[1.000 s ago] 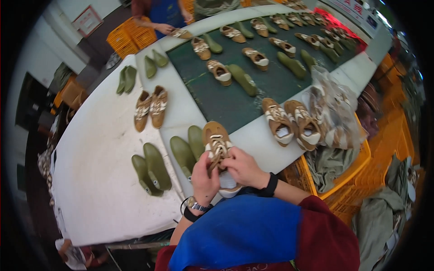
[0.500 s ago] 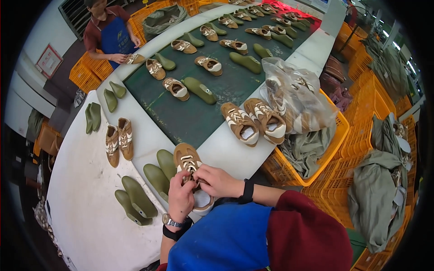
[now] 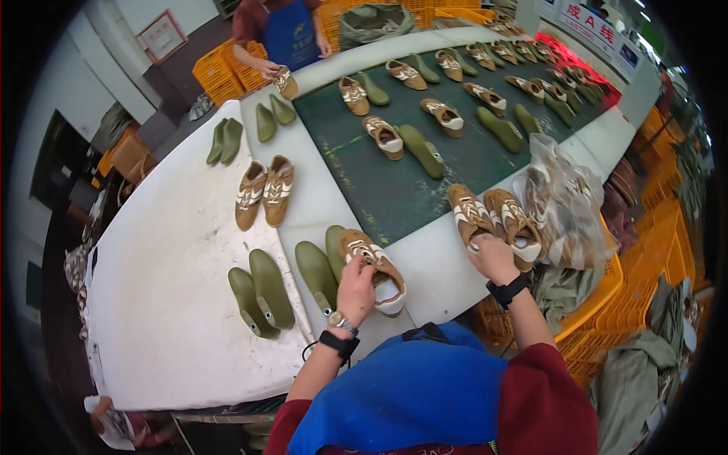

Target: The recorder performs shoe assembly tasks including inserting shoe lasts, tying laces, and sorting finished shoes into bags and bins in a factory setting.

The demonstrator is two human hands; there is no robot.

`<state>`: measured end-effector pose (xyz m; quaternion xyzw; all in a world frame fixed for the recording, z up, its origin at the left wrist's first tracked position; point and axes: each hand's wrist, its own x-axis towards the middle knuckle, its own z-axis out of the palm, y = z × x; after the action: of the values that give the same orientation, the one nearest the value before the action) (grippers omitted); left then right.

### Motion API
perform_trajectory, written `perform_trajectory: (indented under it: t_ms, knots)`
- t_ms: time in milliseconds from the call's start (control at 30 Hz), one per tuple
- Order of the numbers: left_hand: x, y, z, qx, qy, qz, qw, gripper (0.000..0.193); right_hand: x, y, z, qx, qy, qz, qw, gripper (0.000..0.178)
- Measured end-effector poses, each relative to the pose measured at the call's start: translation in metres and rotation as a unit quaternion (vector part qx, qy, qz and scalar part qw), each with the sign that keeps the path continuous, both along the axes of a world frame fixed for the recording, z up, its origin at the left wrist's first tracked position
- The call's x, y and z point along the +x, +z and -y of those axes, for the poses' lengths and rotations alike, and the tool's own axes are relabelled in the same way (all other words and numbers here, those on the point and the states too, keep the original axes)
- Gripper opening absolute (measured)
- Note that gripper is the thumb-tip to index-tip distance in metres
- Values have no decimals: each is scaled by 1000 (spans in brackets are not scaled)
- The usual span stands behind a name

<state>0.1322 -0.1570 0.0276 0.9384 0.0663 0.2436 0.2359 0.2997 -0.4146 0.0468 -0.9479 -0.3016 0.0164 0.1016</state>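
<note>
Head view: with the left hand (image 3: pixel 355 287), closed by bent fingers on the tongue and lacing, holds a brown-and-white shoe (image 3: pixel 381 264) at the lower centre of the frame, toe pointing up the picture. Shows it on the white counter (image 3: pixel 432 265), just beside a pair of green lasts (image 3: pixel 316 269). With the right hand (image 3: pixel 491 258), right of centre, touches the open collar of a second shoe (image 3: pixel 470 212); cannot tell whether gripping it, fingertips partly hidden. Just right of that, shows a matching shoe (image 3: pixel 510 216), then a see-through plastic bag (image 3: pixel 569 178) with more shoes inside. Left of centre, shows another shoe pair (image 3: pixel 278 189). Across the upper middle, shows rows of shoes and lasts on a dark green belt (image 3: pixel 341 167). At the upper left, shows a co-worker in a blue apron (image 3: pixel 292 38).
</note>
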Motion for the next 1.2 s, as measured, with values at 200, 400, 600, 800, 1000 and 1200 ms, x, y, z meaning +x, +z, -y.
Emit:
perform_trajectory:
  t_ms: [200, 400, 600, 800, 1000, 1200]
  knots:
    - [7, -35, -1, 48, -31, -108, 993, 22, 2, -71, -8, -33, 15, 33, 999, 14]
    - [0, -46, 5, 27, -38, -107, 993, 27, -66, -63, -63, 43, 246, -130, 960, 20]
    - [-4, -36, -2, -23, -63, -117, 991, 31, -69, -48, -67, 13, 218, -211, 953, 27]
    - [2, 86, -83, -89, 164, 91, 978, 53, -71, -52, -65, 25, 209, -204, 956, 27]
    - [-32, 150, -115, 0, 229, 174, 958, 48, -71, -50, -67, 10, 210, -201, 957, 29]
    - [-47, -19, -63, 103, 87, -205, 969, 56, -71, -29, -75, -90, 240, -196, 946, 29]
